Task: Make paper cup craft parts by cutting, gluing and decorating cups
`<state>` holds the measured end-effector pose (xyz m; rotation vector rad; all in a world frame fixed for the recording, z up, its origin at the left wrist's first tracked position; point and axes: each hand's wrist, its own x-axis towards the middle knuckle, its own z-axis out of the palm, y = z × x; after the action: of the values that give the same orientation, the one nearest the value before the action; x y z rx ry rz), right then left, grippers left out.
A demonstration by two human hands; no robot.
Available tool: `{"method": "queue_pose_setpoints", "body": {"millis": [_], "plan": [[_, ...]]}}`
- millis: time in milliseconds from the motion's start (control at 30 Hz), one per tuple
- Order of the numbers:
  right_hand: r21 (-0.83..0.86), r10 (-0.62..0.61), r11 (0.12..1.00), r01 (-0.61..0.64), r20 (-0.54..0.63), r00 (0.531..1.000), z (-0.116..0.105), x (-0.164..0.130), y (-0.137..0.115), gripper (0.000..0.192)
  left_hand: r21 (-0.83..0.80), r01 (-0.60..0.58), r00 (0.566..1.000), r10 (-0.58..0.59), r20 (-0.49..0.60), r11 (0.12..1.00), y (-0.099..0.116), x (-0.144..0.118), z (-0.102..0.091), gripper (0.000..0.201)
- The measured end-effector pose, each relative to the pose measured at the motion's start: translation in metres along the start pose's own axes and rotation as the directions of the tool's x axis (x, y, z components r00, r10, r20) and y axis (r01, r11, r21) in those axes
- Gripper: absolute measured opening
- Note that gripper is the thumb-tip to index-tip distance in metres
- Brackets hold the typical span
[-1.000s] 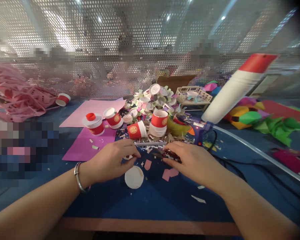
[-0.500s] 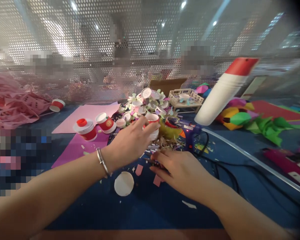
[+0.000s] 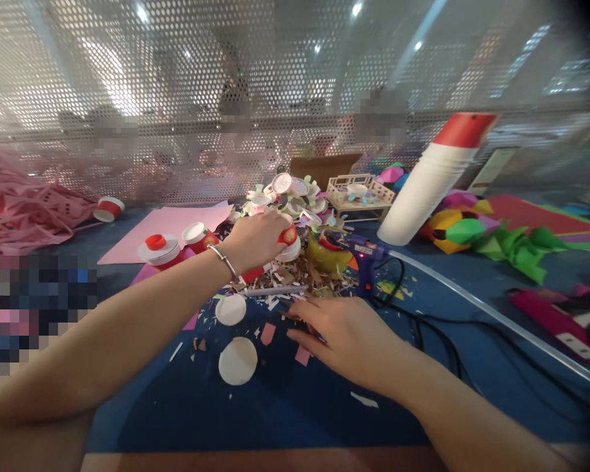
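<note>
Farther back, the left hand (image 3: 255, 237) is closed over the top of a red paper cup stack (image 3: 289, 241) standing amid paper scraps near the middle of the blue table (image 3: 285, 406). Nearer, the right hand (image 3: 347, 334) lies palm down, fingers curled over something dark that I cannot make out. Two white paper discs (image 3: 236, 360) lie left of it; a blue glue gun (image 3: 366, 259) stands just beyond.

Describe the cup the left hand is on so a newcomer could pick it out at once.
Start at the blue table and find the heap of paper scraps at its middle. At the heap's left edge the left hand is closed over a stack of red paper cups with white rims. Unlike the other red cups standing free on the pink paper, it is the only one covered by a hand.
</note>
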<state>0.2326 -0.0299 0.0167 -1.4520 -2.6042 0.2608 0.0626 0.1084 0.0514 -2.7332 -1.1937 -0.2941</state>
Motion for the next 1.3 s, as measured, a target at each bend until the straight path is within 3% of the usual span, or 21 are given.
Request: {"method": "queue_pose_setpoints", "body": {"millis": [133, 200, 300, 400, 600, 733, 867, 967, 1100, 1300], "plan": [[0.002, 0.000, 1.000, 0.000, 0.007, 1.000, -0.001, 0.000, -0.001, 0.021, 0.046, 0.001, 0.997, 0.002, -0.078, 0.999, 0.009, -0.010, -0.005, 0.032], [0.006, 0.005, 1.000, -0.005, 0.004, 1.000, -0.002, 0.001, -0.001, 0.020, 0.086, -0.114, 0.985, 0.124, -0.118, 0.990, 0.019, -0.017, -0.004, 0.026], [0.009, 0.010, 1.000, -0.010, -0.005, 1.000, -0.004, 0.001, -0.002, 0.018, 0.088, -0.319, 0.947, 0.321, -0.014, 0.944, 0.028, -0.024, 0.003, 0.019], [0.025, 0.008, 1.000, -0.008, -0.006, 1.000, -0.004, 0.001, -0.003, 0.017, 0.072, -0.383, 0.922, 0.375, 0.102, 0.921, 0.026, -0.025, 0.014, 0.020], [0.054, -0.008, 0.999, 0.009, -0.025, 1.000, 0.000, 0.002, -0.001, 0.015, 0.038, -0.375, 0.920, 0.366, 0.140, 0.926, 0.018, -0.021, 0.032, 0.019], [0.052, -0.023, 0.998, 0.026, -0.052, 0.998, 0.002, 0.002, 0.001, 0.015, -0.016, -0.346, 0.931, 0.346, 0.117, 0.938, 0.020, -0.020, 0.026, 0.018], [0.075, -0.010, 0.997, 0.017, -0.093, 0.996, 0.001, 0.001, 0.004, 0.016, -0.078, -0.205, 0.977, 0.208, 0.034, 0.976, 0.018, -0.030, 0.008, 0.013], [0.121, 0.023, 0.993, -0.006, -0.141, 0.990, 0.000, 0.000, 0.006, 0.017, -0.238, -0.064, 0.997, 0.051, -0.064, 0.969, 0.013, -0.046, 0.000, 0.012], [0.227, 0.089, 0.973, -0.034, -0.236, 0.968, -0.002, 0.000, 0.006, 0.016, -0.696, 0.056, 0.970, -0.204, -0.132, 0.716, 0.009, -0.069, -0.001, 0.007], [0.430, 0.186, 0.902, -0.028, -0.330, 0.926, -0.003, 0.002, 0.005, 0.020, -0.909, 0.107, 0.968, -0.250, 0.004, 0.402, 0.021, -0.084, -0.010, 0.013]]}}
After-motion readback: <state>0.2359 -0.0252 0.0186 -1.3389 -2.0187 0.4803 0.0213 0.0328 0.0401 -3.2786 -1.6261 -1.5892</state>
